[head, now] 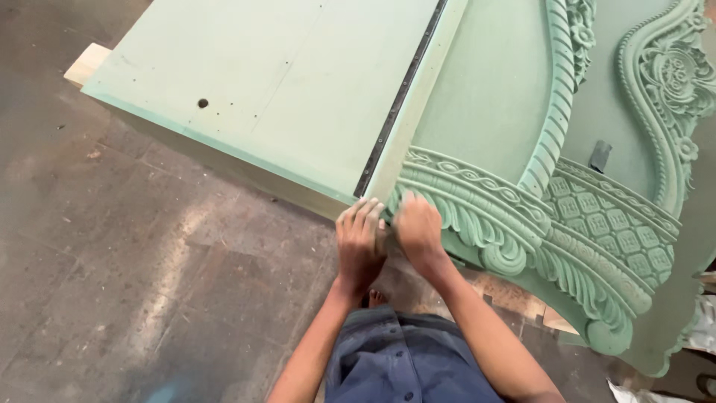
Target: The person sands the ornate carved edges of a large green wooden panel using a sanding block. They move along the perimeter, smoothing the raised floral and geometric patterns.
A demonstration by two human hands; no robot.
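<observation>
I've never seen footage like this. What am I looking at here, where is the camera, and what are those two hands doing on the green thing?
There is no machine here: a person works with bare hands, and the single picture comes from a camera on that person's head, looking down. The left hand and right hand press side by side on the lower edge of a flat green panel, where it meets a green carved panel with scrolls and a lattice pattern. A dark strip runs along the seam between them. Whether the hands hold anything small cannot be seen. Below lies a grey floor, and a pale wooden block sticks out under the far corner.
</observation>
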